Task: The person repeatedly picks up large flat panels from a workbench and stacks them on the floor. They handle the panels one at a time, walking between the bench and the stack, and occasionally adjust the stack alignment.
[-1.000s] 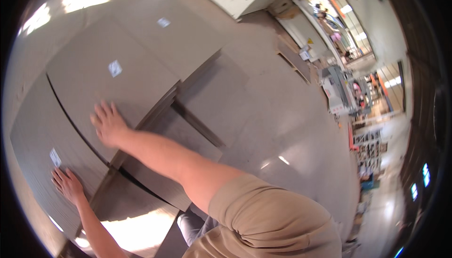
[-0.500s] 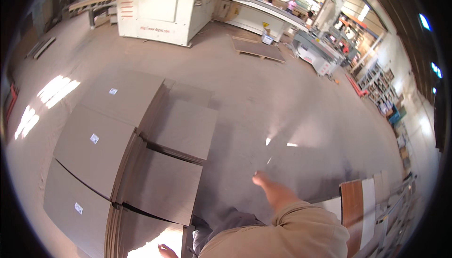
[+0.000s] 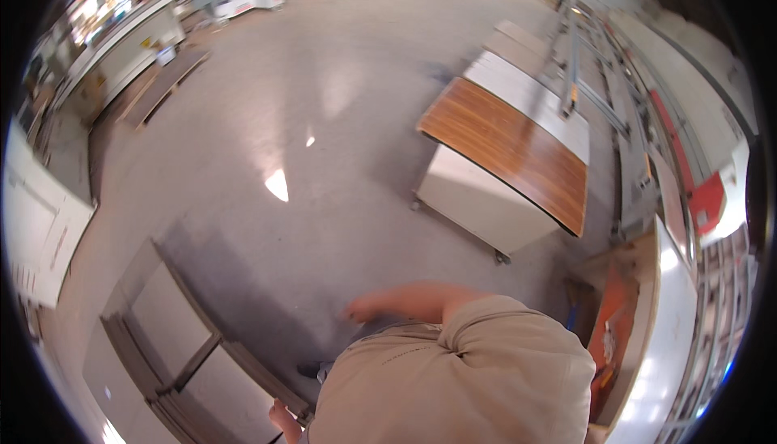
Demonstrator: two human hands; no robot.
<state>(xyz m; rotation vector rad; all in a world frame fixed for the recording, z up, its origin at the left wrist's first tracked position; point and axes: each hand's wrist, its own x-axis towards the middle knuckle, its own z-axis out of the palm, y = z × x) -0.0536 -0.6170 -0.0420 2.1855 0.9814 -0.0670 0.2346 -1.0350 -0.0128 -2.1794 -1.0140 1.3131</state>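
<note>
My right hand (image 3: 360, 308) hangs in front of my body over the floor. It is smeared by motion, its fingers cannot be made out, and no object shows in it. Low in the picture, my left hand (image 3: 282, 416) is by the near end of the stacked grey-brown panels (image 3: 231, 383). Its fingers are only partly visible, and whether they touch a panel edge I cannot tell. Farther left, taller stacks of the same panels (image 3: 121, 387) stand against the low ones.
To the right stands a wheeled cart (image 3: 477, 197) bearing a wood-grain board (image 3: 510, 148) and a white board (image 3: 538, 104). Nearer is an open-topped box (image 3: 619, 322) with orange inside. A metal frame (image 3: 595, 80) runs along the right. White machines (image 3: 48, 209) stand at left.
My view has swung right, so the panel stacks now sit lower left and the wheeled cart has come fully into sight. My right arm now bends across my front.
</note>
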